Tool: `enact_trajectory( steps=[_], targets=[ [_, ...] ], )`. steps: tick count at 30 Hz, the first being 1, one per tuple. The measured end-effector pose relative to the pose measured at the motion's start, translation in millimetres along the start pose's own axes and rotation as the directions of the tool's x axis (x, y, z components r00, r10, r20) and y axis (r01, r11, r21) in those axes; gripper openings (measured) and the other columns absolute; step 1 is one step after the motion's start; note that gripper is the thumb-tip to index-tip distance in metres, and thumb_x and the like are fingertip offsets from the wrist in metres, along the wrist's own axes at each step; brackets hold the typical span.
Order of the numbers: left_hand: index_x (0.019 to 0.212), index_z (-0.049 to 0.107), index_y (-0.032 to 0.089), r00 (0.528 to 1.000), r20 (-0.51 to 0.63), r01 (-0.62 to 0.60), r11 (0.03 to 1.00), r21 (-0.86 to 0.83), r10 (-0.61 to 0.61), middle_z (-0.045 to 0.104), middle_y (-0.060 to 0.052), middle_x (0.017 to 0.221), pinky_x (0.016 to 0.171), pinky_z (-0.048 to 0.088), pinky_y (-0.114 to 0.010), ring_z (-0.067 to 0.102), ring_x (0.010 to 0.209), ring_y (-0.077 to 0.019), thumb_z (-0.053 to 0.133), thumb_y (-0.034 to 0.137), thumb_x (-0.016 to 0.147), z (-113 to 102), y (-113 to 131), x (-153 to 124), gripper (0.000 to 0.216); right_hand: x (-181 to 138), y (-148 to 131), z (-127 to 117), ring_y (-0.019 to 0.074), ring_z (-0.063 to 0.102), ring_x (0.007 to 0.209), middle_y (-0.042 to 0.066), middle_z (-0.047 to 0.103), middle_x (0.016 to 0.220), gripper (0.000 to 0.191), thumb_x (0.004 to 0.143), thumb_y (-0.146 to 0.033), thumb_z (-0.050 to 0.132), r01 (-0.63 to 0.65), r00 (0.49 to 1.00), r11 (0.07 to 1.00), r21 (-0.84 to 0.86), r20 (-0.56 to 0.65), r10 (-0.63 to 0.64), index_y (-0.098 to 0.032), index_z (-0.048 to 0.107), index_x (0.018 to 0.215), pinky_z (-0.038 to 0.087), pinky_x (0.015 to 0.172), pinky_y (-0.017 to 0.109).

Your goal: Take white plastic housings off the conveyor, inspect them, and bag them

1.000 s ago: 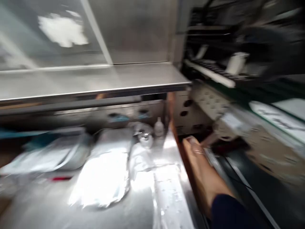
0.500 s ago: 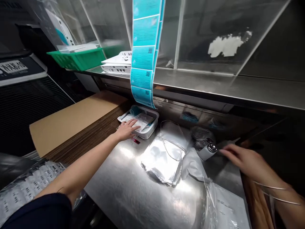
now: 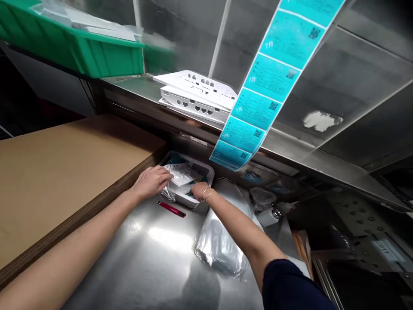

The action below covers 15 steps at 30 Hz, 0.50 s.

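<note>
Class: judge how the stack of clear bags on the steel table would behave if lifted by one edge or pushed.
The bags would probably droop: they look thin and crinkled. They seem light for their bulk. On the smooth, shiny table the stack would likely slide easily, and the glossy layers may slip apart.

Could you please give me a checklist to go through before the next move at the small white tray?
1. Left hand on the packets in the tray: ok.
2. Right hand at the tray's near rim: ok.
3. What either hand grips: cannot tell.
4. Red tool lies on the table, apart from both hands: ok.
5. Label strip hangs above the tray's far edge, touching neither hand: ok.
6. Right forearm clear of the foil bags: cannot tell.
</note>
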<state>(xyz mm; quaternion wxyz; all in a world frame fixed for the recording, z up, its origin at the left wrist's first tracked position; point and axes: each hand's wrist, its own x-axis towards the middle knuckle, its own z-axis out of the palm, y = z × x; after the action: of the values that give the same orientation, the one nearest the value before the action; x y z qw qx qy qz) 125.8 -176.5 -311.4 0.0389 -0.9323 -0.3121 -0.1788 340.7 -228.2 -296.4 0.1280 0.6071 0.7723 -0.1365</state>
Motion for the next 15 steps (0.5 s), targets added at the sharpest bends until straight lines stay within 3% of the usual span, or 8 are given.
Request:
enact_trajectory(
  steps=[3, 5, 7, 9, 11, 13, 15],
  targets=[
    [0.105, 0.067, 0.025, 0.997, -0.071, 0.026, 0.994, -0.109, -0.034, 0.067, -0.002, 0.104, 0.080, 0.042, -0.033, 0.055, 0.101, -0.0205, 0.043, 0.027, 0.089, 7, 3, -6, 0.028, -5, 1, -10, 0.0192, 0.064, 0.081, 0.008, 0.070, 0.086, 0.015, 0.074, -0.018, 0.063, -0.021, 1.000, 1.000, 0.002, -0.020, 0.021, -0.017, 0.073, 0.085, 0.043, 0.070, 0.024],
    [0.105, 0.067, 0.025, 0.996, -0.084, 0.020, 0.986, -0.167, -0.035, 0.067, -0.003, 0.104, 0.081, 0.042, -0.034, 0.055, 0.101, -0.0212, 0.044, 0.025, 0.089, 14, 8, -11, 0.028, -32, 18, -16, 0.0210, 0.062, 0.092, 0.009, 0.067, 0.101, 0.022, 0.079, -0.024, 0.059, -0.036, 0.993, 0.999, 0.027, -0.109, 0.039, -0.021, 0.069, 0.099, 0.042, 0.074, 0.025],
    [0.105, 0.067, 0.026, 0.998, -0.065, 0.001, 0.975, -0.224, -0.016, 0.067, -0.004, 0.105, 0.081, 0.043, -0.035, 0.056, 0.101, -0.0219, 0.045, 0.022, 0.088, 24, 15, -17, 0.028, -69, 44, -11, 0.0210, 0.060, 0.096, 0.009, 0.065, 0.106, 0.029, 0.088, -0.032, 0.048, -0.122, 0.964, 0.987, 0.108, -0.222, 0.144, -0.021, 0.063, 0.110, 0.040, 0.078, 0.026],
    [0.108, 0.066, 0.025, 1.000, -0.031, -0.014, 0.958, -0.285, 0.006, 0.066, -0.005, 0.107, 0.082, 0.044, -0.036, 0.056, 0.103, -0.0224, 0.045, 0.021, 0.088, 35, 22, -26, 0.029, -106, 68, 11, 0.0205, 0.060, 0.092, 0.009, 0.066, 0.099, 0.032, 0.091, -0.038, 0.043, -0.320, 0.908, 0.921, 0.223, -0.206, 0.365, -0.020, 0.062, 0.109, 0.039, 0.076, 0.026],
    [0.110, 0.064, 0.023, 0.999, -0.050, -0.007, 0.940, -0.342, -0.011, 0.063, -0.007, 0.114, 0.089, 0.044, -0.038, 0.053, 0.109, -0.0237, 0.045, 0.024, 0.089, 41, 31, -35, 0.028, -133, 80, 45, 0.0208, 0.060, 0.092, 0.010, 0.066, 0.101, 0.031, 0.090, -0.035, 0.045, -0.510, 0.814, 0.815, 0.275, -0.150, 0.560, -0.017, 0.063, 0.107, 0.039, 0.077, 0.027],
    [0.112, 0.063, 0.021, 0.987, -0.133, 0.036, 0.920, -0.391, -0.094, 0.058, -0.008, 0.123, 0.098, 0.040, -0.042, 0.049, 0.117, -0.0259, 0.046, 0.029, 0.089, 39, 42, -44, 0.029, -147, 81, 82, 0.0219, 0.059, 0.096, 0.011, 0.065, 0.104, 0.028, 0.087, -0.031, 0.051, -0.616, 0.737, 0.732, 0.289, -0.116, 0.666, -0.015, 0.065, 0.105, 0.039, 0.080, 0.028],
    [0.112, 0.061, 0.022, 0.946, -0.206, 0.132, 0.878, -0.460, -0.251, 0.055, -0.007, 0.127, 0.097, 0.042, -0.042, 0.048, 0.118, -0.0270, 0.046, 0.034, 0.089, 29, 59, -54, 0.030, -152, 76, 107, 0.0232, 0.056, 0.103, 0.011, 0.064, 0.109, 0.033, 0.085, -0.035, 0.055, -0.663, 0.685, 0.680, 0.313, -0.113, 0.719, -0.016, 0.063, 0.111, 0.039, 0.084, 0.029]
  ],
)
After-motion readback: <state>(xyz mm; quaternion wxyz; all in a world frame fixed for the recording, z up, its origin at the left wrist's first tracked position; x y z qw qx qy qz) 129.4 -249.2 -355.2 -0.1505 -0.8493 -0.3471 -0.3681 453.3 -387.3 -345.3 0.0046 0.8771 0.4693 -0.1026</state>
